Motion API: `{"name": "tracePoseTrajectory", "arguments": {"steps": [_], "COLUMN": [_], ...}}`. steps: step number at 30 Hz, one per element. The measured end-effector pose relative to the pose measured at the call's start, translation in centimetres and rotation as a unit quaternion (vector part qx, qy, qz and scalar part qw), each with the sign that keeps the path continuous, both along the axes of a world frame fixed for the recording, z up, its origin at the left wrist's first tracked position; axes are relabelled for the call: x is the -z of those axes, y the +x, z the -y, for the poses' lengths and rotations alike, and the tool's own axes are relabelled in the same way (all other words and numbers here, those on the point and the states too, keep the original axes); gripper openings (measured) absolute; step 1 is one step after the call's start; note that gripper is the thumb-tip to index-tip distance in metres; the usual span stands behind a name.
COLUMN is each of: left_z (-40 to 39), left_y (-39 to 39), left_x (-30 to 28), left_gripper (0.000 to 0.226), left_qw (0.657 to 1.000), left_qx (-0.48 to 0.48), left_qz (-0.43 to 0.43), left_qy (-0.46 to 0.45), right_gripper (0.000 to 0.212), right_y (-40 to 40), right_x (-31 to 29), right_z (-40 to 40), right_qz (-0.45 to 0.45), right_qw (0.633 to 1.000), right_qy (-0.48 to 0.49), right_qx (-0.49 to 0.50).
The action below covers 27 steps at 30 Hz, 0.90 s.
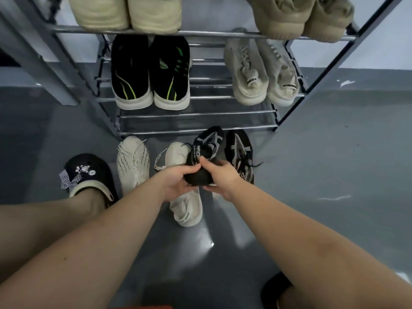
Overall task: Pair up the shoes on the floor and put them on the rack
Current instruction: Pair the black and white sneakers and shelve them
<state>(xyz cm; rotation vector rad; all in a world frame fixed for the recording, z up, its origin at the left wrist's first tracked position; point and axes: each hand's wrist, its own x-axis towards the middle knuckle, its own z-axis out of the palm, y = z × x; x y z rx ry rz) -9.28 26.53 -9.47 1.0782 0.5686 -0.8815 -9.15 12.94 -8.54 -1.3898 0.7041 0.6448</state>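
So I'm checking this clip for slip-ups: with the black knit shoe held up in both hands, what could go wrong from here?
1. The left hand and right hand hold the black knit shoe only at its heel, so its toe could sag or it could slip.
2. Loose laces on its mate and on the white sneaker below could snag.
3. The lowest rack tier is just bars; a carelessly set shoe might tip between them.

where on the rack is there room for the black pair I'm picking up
The bottom shelf shows bare bars along its front, just beyond the held shoe. The shelf above has a gap between the black-green pair and the beige pair. The top shelf looks crowded.
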Motion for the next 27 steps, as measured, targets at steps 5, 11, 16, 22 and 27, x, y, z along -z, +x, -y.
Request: {"name": "tracePoseTrajectory", "arguments": {"steps": [5, 11, 16, 22, 27], "left_z": [0.0, 1.8, 3.7, 5.4, 5.6], "left_y": [-0.5, -0.4, -0.2, -0.4, -0.1], "left_x": [1.2, 2.8, 4.5, 6.7, 7.4], "left_gripper": [0.03, 0.047, 0.047, 0.044, 0.061], "left_qw": [0.999, 0.997, 0.993, 0.987, 0.973], "left_qx": [-0.001, -0.036, -0.07, -0.025, 0.045], "left_qz": [-0.035, -0.05, -0.043, -0.021, -0.003], "left_qy": [0.014, 0.041, 0.082, 0.156, 0.227], "right_gripper": [0.077, 0.077, 0.077, 0.082, 0.08], "right_y": [-1.0, -1.4, -0.5, 0.6, 0.1], "right_x": [1.2, 2.7, 3.9, 6.8, 9.0], "right_z": [1.2, 2.7, 6.0, 10.9, 11.7], "right_qz": [-0.002, -0.006, 0.043, -0.074, -0.141], "right_qw": [1.0, 0.998, 0.975, 0.932, 0.961], "right_qy": [0.028, 0.027, -0.198, -0.346, -0.236], "right_qx": [-0.006, -0.055, -0.093, -0.077, -0.007]}}
